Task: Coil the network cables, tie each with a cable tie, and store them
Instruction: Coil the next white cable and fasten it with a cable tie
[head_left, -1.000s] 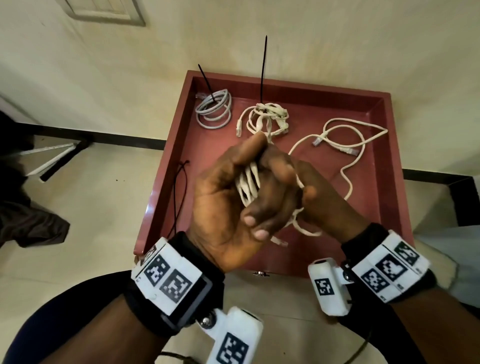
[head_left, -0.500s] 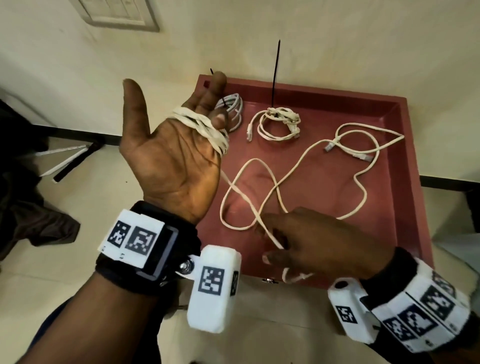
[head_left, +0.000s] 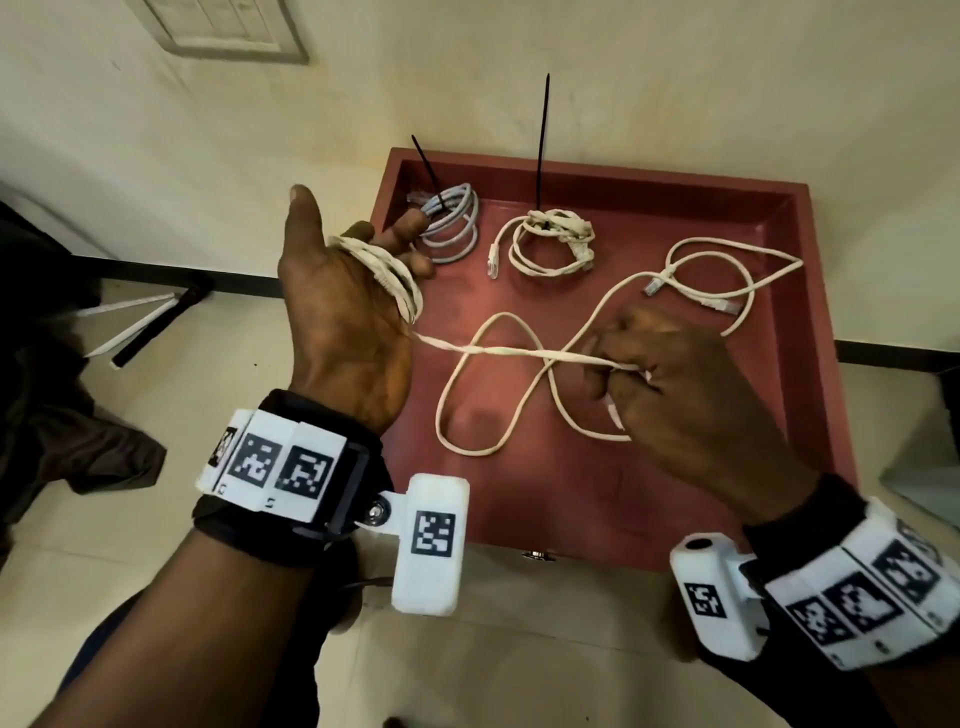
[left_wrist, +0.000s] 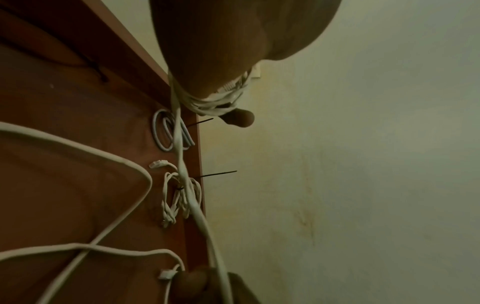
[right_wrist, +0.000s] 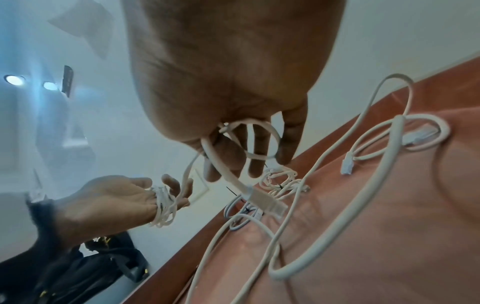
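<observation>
My left hand (head_left: 343, 317) is spread, coil (head_left: 387, 273) round its fingers; my right hand (head_left: 675, 395) pinches the cable (head_left: 519, 353). Pulling hard could slide the coil off or snag the loops beside the tray (head_left: 810, 312) wall.

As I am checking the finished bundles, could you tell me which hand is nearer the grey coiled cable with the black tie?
Left. The left hand has fingertips beside the grey coiled cable; the right hand is farther, mid-tray, pinching the white cable.
</observation>
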